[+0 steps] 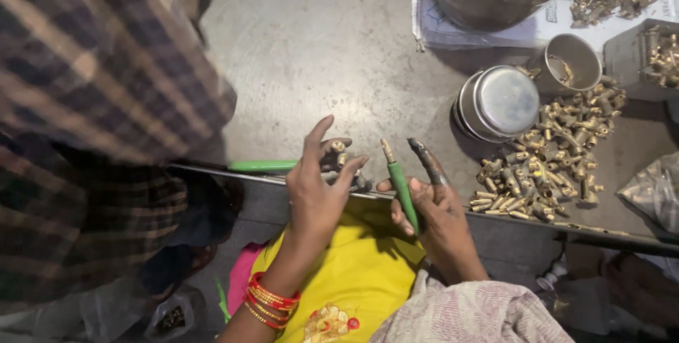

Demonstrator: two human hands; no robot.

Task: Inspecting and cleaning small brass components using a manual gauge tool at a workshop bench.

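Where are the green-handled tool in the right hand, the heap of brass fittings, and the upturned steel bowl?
green-handled tool (402,186): head view, middle of its green handle.
heap of brass fittings (559,155): head view, centre of the pile.
upturned steel bowl (503,101): head view, its flat shiny base.

Dim, warm indoor light, falling from above and slightly ahead. Soft glare on the upturned steel bowl (503,101) and a pale sheen across the grey table (318,46) toward its far edge. Short dark shadows under both hands and beside the heap of brass fittings (552,159). Blurred, out of focus: checked cloth (92,102) close at left. Wide-lens stretching toward corners; lower right murky.
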